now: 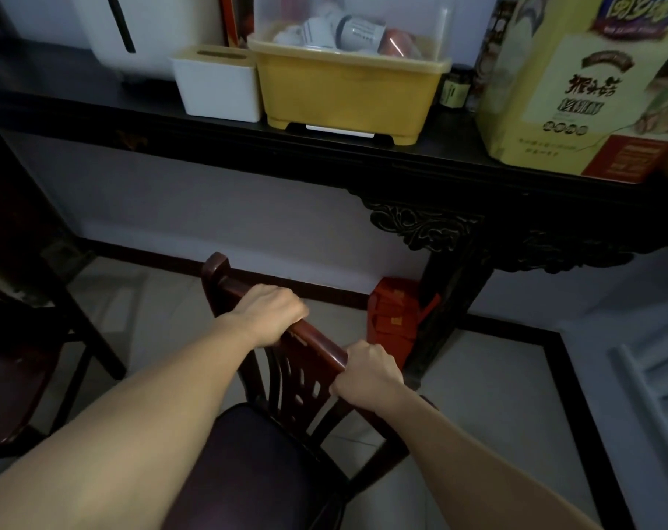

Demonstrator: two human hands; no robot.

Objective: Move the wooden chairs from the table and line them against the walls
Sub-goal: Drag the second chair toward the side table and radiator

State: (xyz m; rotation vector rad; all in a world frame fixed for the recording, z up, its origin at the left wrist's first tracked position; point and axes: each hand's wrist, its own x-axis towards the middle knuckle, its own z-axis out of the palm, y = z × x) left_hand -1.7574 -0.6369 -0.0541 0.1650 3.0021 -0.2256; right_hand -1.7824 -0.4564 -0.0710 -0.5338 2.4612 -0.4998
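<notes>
A dark red wooden chair (317, 342) with a carved slatted back and a dark padded seat stands below me, its back turned toward the wall. My left hand (269, 311) is closed over the left part of its top rail. My right hand (367, 371) grips the right end of the same rail. A second dark wooden chair (22, 338) stands at the left edge, partly out of view. The front of the held chair's seat is hidden under my forearms.
A black carved console table (420, 223) runs along the white wall ahead, carrying a white box (219, 86), a yellow bin (347, 93) and a large yellow carton (569, 89). An orange box (395, 319) sits on the tiled floor by the table leg. A white radiator (654, 388) is at right.
</notes>
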